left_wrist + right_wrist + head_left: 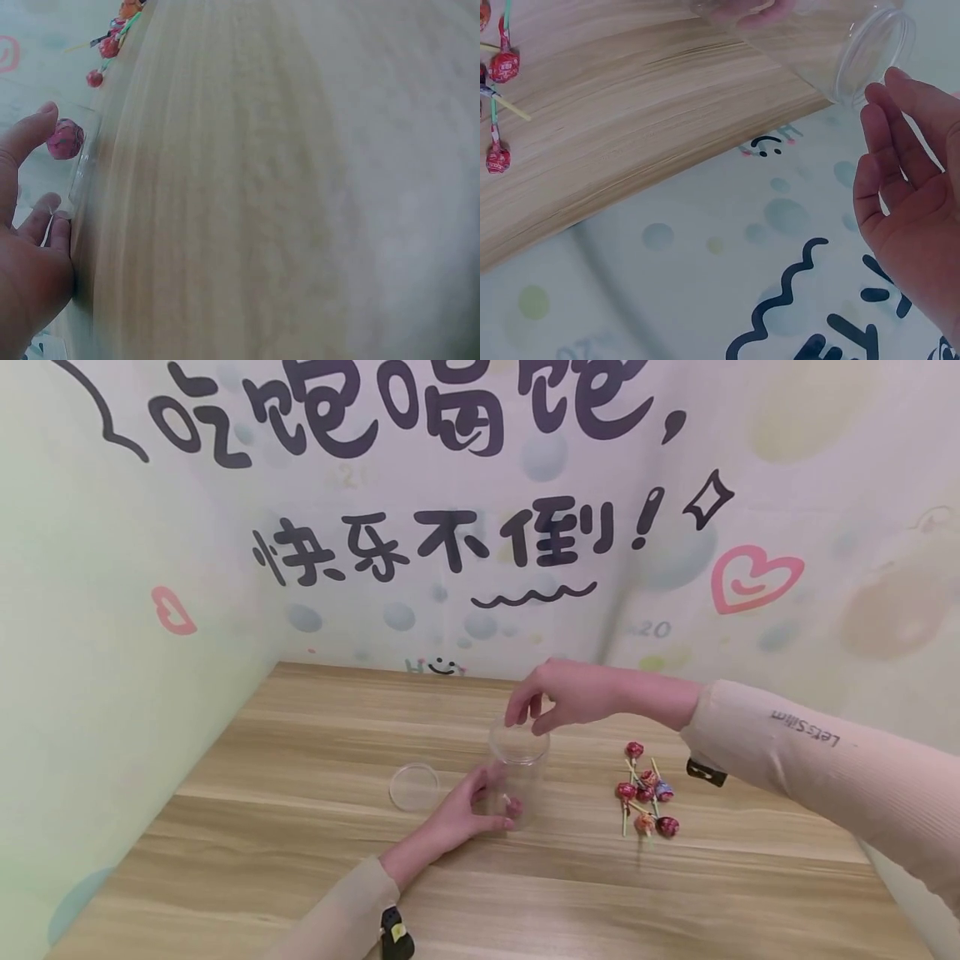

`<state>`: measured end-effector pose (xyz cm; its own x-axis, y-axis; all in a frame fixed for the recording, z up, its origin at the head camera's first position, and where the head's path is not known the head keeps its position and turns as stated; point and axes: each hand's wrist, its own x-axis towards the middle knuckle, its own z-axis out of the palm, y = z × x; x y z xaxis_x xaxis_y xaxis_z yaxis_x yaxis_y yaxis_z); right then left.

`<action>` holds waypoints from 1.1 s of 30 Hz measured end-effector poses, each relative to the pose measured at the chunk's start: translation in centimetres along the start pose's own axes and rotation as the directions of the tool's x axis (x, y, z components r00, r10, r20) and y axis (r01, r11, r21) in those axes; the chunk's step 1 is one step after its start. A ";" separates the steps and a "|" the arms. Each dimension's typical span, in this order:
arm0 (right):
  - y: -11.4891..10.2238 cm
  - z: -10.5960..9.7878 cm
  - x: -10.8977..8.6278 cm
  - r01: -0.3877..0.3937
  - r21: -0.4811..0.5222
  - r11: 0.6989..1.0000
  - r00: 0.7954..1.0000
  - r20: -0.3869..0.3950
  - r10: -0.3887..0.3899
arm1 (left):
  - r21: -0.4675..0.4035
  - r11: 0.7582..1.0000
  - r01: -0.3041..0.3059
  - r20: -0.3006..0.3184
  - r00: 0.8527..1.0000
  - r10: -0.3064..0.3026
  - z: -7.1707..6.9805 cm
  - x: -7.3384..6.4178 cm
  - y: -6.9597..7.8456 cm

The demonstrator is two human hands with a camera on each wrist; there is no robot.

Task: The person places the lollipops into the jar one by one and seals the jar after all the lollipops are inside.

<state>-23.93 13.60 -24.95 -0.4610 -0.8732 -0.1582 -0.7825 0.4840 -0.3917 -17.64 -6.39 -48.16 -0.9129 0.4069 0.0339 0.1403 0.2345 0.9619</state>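
A clear plastic jar (527,777) stands upright and uncovered on the table, with a red-wrapped lollipop (513,807) low inside it. My left hand (457,817) grips the jar's lower side, thumb at the front and fingers round the left; in the left wrist view the lollipop (66,139) shows through the wall beside the thumb. Just over the jar's mouth hovers my right hand (576,693), fingers bent downward and loosely curved. Nothing shows between those fingers in the right wrist view, where the jar's rim (847,64) lies close to the fingertips.
Several wrapped lollipops (647,779) lie in a loose group right of the jar. A clear round lid (414,787) lies flat to its left. Behind the wooden table (315,718) rises a printed wall covering (420,618), and another wall borders the left side.
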 end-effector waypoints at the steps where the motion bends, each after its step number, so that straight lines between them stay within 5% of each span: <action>1: 0.1 -0.1 -0.1 0.003 0.003 1.000 1.000 -0.014 -0.003 | 0.005 1.000 -0.005 -0.001 1.000 0.005 0.0 0.0 0.0; 18: 2.9 0.0 -4.6 -0.130 0.040 0.991 0.968 -0.211 0.136 | 0.027 0.999 0.016 -0.005 1.000 -0.016 -0.1 0.0 -0.3; 33: 7.5 6.5 -8.7 -0.210 0.200 0.957 0.958 -0.152 0.242 | 0.026 0.999 0.024 -0.014 1.000 -0.024 0.1 0.0 -0.5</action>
<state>-23.04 24.49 -32.44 -0.6950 -0.7108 -0.1085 -0.5684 0.6355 -0.5226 -17.68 -6.39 -48.69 -0.9211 0.3891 0.0150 0.1283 0.2668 0.9552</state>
